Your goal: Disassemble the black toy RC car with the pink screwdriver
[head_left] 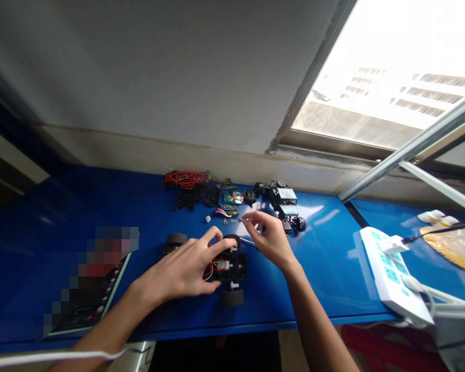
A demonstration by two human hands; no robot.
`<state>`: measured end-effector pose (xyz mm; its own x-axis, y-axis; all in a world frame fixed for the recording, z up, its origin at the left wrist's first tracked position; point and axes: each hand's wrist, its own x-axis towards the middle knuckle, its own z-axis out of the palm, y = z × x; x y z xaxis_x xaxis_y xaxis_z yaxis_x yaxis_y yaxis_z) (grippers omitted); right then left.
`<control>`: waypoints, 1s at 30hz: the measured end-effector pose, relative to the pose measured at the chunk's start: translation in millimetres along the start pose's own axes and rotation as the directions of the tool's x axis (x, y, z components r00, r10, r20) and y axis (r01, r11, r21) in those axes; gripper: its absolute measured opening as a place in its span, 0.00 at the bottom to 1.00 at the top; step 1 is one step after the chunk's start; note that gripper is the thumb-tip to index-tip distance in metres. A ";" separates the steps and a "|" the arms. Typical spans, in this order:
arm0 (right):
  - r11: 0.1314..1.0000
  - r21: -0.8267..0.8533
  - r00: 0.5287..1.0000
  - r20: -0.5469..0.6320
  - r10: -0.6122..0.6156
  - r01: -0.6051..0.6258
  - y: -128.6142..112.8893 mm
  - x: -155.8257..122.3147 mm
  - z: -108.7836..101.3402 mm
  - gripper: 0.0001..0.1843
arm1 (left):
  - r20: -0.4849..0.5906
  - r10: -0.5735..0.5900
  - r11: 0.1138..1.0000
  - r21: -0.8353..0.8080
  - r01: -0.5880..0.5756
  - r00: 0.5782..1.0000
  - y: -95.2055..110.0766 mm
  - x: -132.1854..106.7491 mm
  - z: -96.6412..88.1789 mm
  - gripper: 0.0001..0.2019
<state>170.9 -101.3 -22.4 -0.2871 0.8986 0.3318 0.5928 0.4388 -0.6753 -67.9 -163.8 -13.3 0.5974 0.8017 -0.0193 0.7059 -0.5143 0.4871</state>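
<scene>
My left hand lies over a black toy car chassis, thumb and fingers wrapped around its middle. Wheels stick out at its corners, and red and white wires and a silver motor show inside. Beyond the chassis, my right hand is closed in a pinch beside small screws laid out on the table; whatever is between the fingertips is too small to make out. A thin metal rod shows between the chassis and my right hand.
Toy car parts line the back of the blue table: a red cage body, a teal shell and a grey-black car. A tablet-like screen, partly blurred, is at left. A power strip with plugs is at right.
</scene>
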 end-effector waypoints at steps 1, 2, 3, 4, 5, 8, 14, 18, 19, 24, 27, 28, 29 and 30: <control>1.000 0.001 0.998 0.052 -0.023 0.023 1.7 9.8 3.5 0.07 | 0.005 0.008 1.000 0.007 -0.008 1.000 -0.2 -1.4 -0.7 0.38; 0.999 0.002 0.993 0.106 -0.048 0.048 2.3 19.3 7.3 0.07 | 0.008 0.015 1.000 0.010 -0.015 1.000 -0.2 -2.8 -1.3 0.38; 0.997 -0.001 0.985 0.155 -0.074 0.075 1.9 28.4 11.2 0.07 | 0.009 0.018 1.000 0.013 -0.018 1.000 0.1 -4.2 -1.8 0.37; 0.995 -0.006 0.975 0.200 -0.099 0.102 0.5 37.0 15.2 0.07 | 0.004 0.019 1.000 0.016 -0.019 1.000 0.3 -5.5 -2.4 0.36; 0.991 -0.015 0.963 0.240 -0.123 0.130 -1.8 45.1 19.0 0.09 | -0.004 0.019 1.000 0.020 -0.019 1.000 0.5 -6.7 -2.9 0.35; 0.975 -0.063 0.923 0.341 -0.180 0.213 -11.2 64.6 29.9 0.11 | -0.043 0.018 0.999 0.032 -0.017 0.999 -0.7 -10.3 -3.8 0.33; 0.939 -0.189 0.853 0.496 -0.162 0.288 -27.2 81.5 49.3 0.13 | -0.094 0.022 1.000 0.007 -0.022 0.995 -6.0 -16.8 -0.6 0.31; 0.926 -0.252 0.845 0.523 -0.113 0.279 -31.1 83.8 57.5 0.13 | -0.112 0.020 1.000 -0.002 -0.021 0.994 -8.1 -19.7 1.8 0.30; 0.925 -0.261 0.845 0.525 -0.104 0.276 -31.3 84.1 59.1 0.13 | -0.114 0.022 1.000 -0.006 -0.023 0.993 -8.6 -20.2 2.3 0.30; 0.931 -0.263 0.848 0.524 -0.085 0.255 -29.2 83.9 66.1 0.11 | -0.124 0.028 0.999 -0.023 -0.032 0.992 -10.2 -20.8 3.3 0.30; 0.942 -0.242 0.855 0.513 -0.078 0.231 -28.5 82.4 69.2 0.10 | -0.131 0.032 0.999 -0.035 -0.037 0.991 -10.3 -20.8 2.8 0.29; 0.947 -0.232 0.859 0.506 -0.076 0.221 -28.6 81.8 69.7 0.10 | -0.136 0.033 0.999 -0.037 -0.039 0.990 -10.3 -20.8 2.7 0.28; 0.953 -0.218 0.863 0.499 -0.076 0.210 -28.8 81.3 69.7 0.09 | -0.140 0.035 0.998 -0.039 -0.041 0.990 -10.4 -20.9 2.7 0.28; 0.959 -0.200 0.868 0.490 -0.078 0.200 -29.1 80.8 69.1 0.09 | -0.144 0.037 0.998 -0.039 -0.043 0.989 -10.6 -20.9 3.0 0.27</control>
<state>78.4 -41.3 -21.5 -0.6646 0.7470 0.0178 0.6620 0.5996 -0.4497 -86.7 -176.0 -20.7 0.5621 0.8176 0.1246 0.6641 -0.5360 0.5212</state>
